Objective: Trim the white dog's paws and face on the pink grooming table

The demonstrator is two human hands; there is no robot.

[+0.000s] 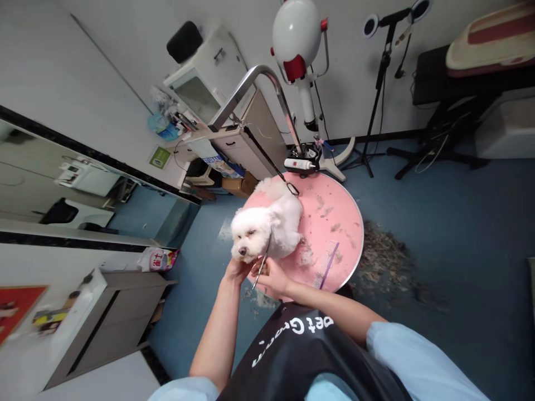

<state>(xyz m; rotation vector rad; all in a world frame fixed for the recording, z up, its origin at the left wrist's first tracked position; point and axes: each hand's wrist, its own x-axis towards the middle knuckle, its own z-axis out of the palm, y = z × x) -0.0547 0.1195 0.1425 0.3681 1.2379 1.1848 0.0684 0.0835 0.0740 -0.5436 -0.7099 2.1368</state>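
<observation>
A white fluffy dog (285,225) is on the round pink grooming table (350,223), its head turned toward the left. My left hand (239,268) is under the dog's chin, holding it from below, with its fingers partly hidden by the fur. Grooming scissors (264,260) are in my right hand (271,275), whose fingers are closed around the handles. The blades point up along the side of the dog's head, near its ear. To the right of my right hand, a purple-backed comb (326,264) lies on the table among loose hair tufts.
A curved metal grooming arm (276,83) rises behind the table, with a dark strap (267,153) hanging toward the dog. A white bottle (299,164) rests at the table's back edge. Cut hair (387,253) is heaped on the floor. A white dryer (296,33) stands behind.
</observation>
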